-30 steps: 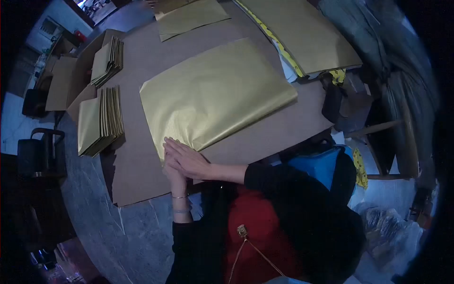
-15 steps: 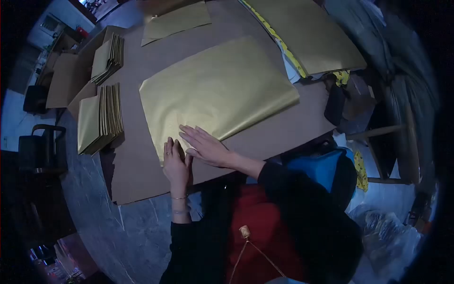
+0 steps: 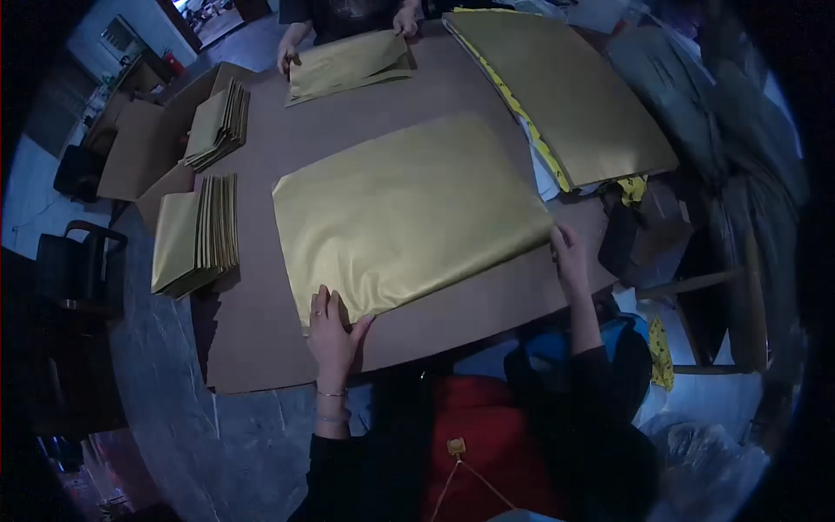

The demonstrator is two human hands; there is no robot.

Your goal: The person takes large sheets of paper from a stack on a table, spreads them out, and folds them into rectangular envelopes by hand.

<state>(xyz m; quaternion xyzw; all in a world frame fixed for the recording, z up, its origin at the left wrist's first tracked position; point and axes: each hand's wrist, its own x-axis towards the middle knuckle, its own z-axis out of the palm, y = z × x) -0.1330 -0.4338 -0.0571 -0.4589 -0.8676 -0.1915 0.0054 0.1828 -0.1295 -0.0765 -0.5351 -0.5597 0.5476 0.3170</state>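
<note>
A large gold sheet (image 3: pixel 409 209), doubled over along its near edge, lies on the brown cardboard table cover (image 3: pixel 252 348). My left hand (image 3: pixel 335 335) rests on its near left corner, fingers flat and thumb spread apart. At the sheet's right corner is my right hand (image 3: pixel 567 252), its thumb and fingers closed on the edge. Wrinkles run through the sheet beside my left hand.
Folded gold stacks (image 3: pixel 196 239) stand at the left beside an open cardboard box (image 3: pixel 130 152). A pile of large gold sheets (image 3: pixel 565 91) lies at the back right. Across the table a co-worker's hands (image 3: pixel 291 48) hold a smaller gold sheet (image 3: pixel 348 65).
My right hand has moved from beside my left hand to the sheet's right corner and closed there. The co-worker's hands have come into view at the far sheet. The view has shifted slightly.
</note>
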